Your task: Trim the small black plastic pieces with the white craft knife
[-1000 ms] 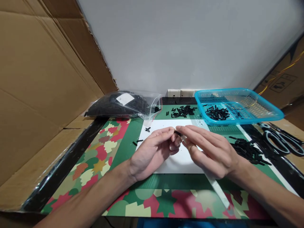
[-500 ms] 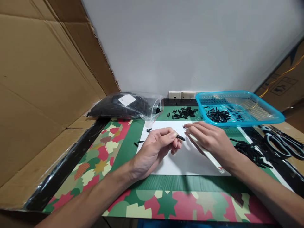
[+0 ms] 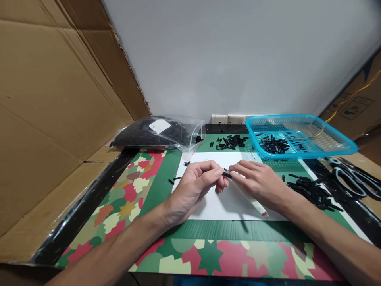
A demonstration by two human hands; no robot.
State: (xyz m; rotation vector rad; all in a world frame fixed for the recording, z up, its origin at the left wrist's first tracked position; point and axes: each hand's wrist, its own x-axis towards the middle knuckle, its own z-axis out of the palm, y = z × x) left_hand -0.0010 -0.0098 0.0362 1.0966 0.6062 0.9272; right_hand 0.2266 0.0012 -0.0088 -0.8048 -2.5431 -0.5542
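My left hand (image 3: 205, 178) pinches a small, slim black plastic piece (image 3: 227, 174) between thumb and fingertips, its free end pointing right. Closed around a slim white-handled knife (image 3: 255, 204) with a reddish end, my right hand (image 3: 257, 180) is close beside it. The knife's thin dark tip meets or nearly meets the black piece; contact is hard to make out. Most of the handle is covered by my fingers. Both hands are over a white sheet of paper (image 3: 205, 206) on a green mat.
A blue basket (image 3: 306, 155) holds several black pieces. Loose piles lie behind the paper (image 3: 232, 142) and at right (image 3: 311, 192). A clear bag of black pieces (image 3: 139, 137) rests back left; scissors (image 3: 348, 180) lie far right. Cardboard (image 3: 59, 99) walls the left side.
My right hand has brought the knife left and down, so its tip is now at the black piece. My left hand has barely moved.
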